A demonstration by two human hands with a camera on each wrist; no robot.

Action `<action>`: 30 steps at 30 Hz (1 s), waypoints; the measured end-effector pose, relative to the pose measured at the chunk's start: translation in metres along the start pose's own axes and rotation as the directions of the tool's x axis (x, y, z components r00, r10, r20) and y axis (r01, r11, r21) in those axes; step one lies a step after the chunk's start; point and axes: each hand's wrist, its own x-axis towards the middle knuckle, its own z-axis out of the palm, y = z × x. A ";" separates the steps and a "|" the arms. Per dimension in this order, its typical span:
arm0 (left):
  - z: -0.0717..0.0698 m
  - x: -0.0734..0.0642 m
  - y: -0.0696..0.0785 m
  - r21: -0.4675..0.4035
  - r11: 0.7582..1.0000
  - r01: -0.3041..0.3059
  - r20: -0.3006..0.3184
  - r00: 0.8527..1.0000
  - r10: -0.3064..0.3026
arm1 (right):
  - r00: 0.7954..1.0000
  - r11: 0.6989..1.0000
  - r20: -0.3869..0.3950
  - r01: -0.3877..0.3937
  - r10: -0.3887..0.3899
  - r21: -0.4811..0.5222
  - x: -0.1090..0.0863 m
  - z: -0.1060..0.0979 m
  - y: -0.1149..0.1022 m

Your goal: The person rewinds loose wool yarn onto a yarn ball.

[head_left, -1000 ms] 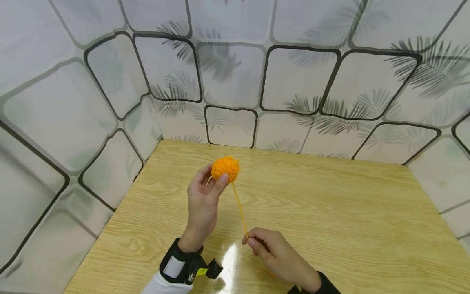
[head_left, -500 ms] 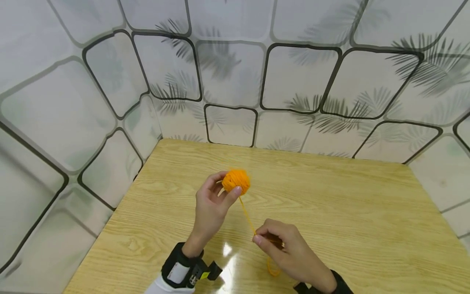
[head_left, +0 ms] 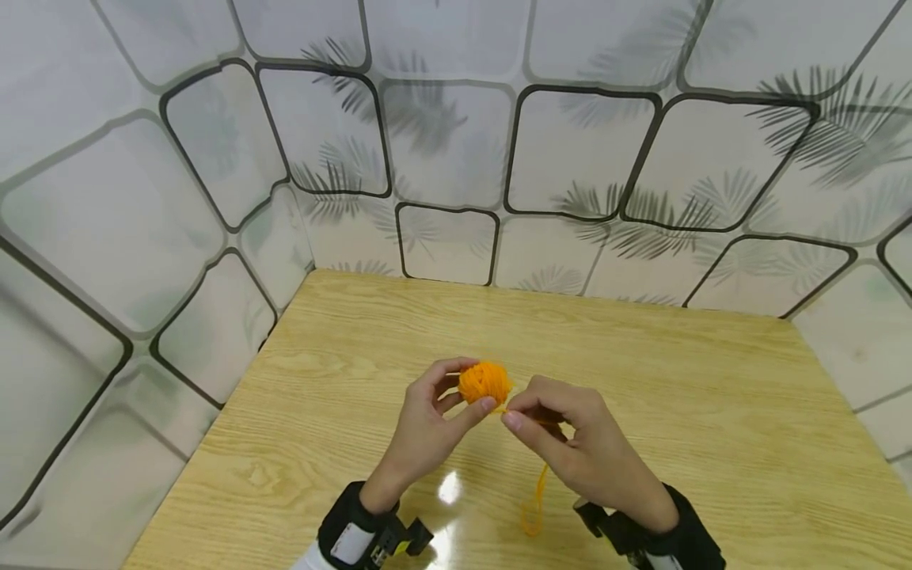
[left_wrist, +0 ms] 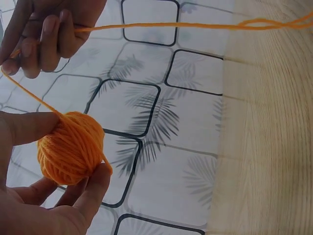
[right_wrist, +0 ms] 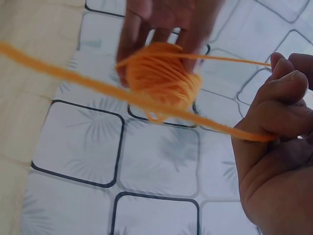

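A small ball of orange yarn point(head_left: 485, 382) is held up over the table between the thumb and fingers of my left hand point(head_left: 431, 427). In the left wrist view the wound strands of the yarn ball point(left_wrist: 73, 149) show, with one strand crossing its face. My right hand point(head_left: 580, 435) is close at its right and pinches the yarn strand point(right_wrist: 234, 59) between thumb and forefinger. From that pinch the strand passes through the curled fingers of the right hand point(right_wrist: 281, 132). Its loose tail point(head_left: 539, 499) hangs below the hand toward the table.
A light wood-grain table point(head_left: 677, 412) lies under both hands. Behind it and at the left stand walls with a pale stone-and-leaf pattern point(head_left: 449, 150). Each wrist wears a black strap with a small camera, the left strap point(head_left: 356, 526) being near the table's front.
My left hand has brought the yarn ball nearer and to the right. The right hand has moved up and right, right up to the ball, and the strand between them is much shorter.
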 end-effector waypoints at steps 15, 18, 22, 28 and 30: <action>-0.006 -0.007 0.003 -0.211 0.964 0.159 0.361 0.930 -0.075 | 0.994 0.998 -0.096 -0.057 0.057 0.003 0.034 -0.012 0.031; -0.007 -0.008 0.003 -0.271 0.951 0.146 0.386 0.922 -0.031 | 0.991 0.995 -0.095 -0.092 0.094 0.026 0.035 -0.011 0.040; -0.008 -0.008 0.002 -0.400 0.913 0.078 0.348 0.935 0.073 | 0.988 0.989 -0.068 -0.130 0.136 0.076 0.033 -0.005 0.050; -0.008 -0.009 0.006 -0.495 0.869 0.018 0.200 0.975 0.094 | 0.970 0.958 0.019 -0.241 0.241 0.157 0.027 0.008 0.064; -0.008 -0.009 0.007 -0.497 0.868 0.009 0.156 0.985 0.080 | 0.963 0.947 0.041 -0.269 0.266 0.175 0.025 0.012 0.067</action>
